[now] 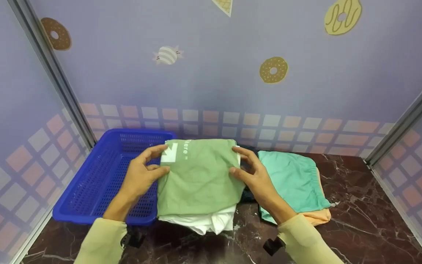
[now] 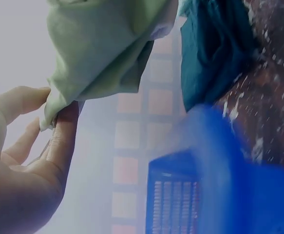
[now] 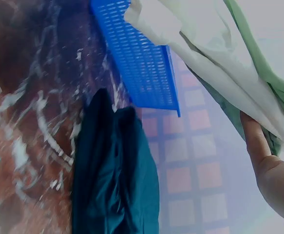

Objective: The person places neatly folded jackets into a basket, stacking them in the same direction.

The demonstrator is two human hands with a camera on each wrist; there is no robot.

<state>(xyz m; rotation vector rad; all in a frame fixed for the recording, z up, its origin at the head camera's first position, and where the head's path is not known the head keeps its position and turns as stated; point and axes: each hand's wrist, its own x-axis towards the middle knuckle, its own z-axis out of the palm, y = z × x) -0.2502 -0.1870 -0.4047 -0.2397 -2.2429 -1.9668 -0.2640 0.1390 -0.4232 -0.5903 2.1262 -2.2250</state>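
A folded green garment (image 1: 200, 179) with white lettering, white cloth (image 1: 214, 222) showing beneath it, is held up by both hands. My left hand (image 1: 143, 174) pinches its left edge near the white print; in the left wrist view, thumb and fingers (image 2: 64, 141) grip a corner of the green cloth (image 2: 98, 48). My right hand (image 1: 253, 172) pinches the right edge. The right wrist view has a finger of the right hand (image 3: 278, 180) under the white layer (image 3: 219, 83). Dark teal cloth (image 3: 115, 180) lies below, mostly hidden in the head view.
A blue perforated basket (image 1: 104, 176) stands at the left on the dark marbled table (image 1: 361, 205). To the right, a turquoise drawstring cloth (image 1: 288, 176) lies over an orange one (image 1: 319, 217). A patterned wall (image 1: 211, 91) rises behind, with side panels left and right.
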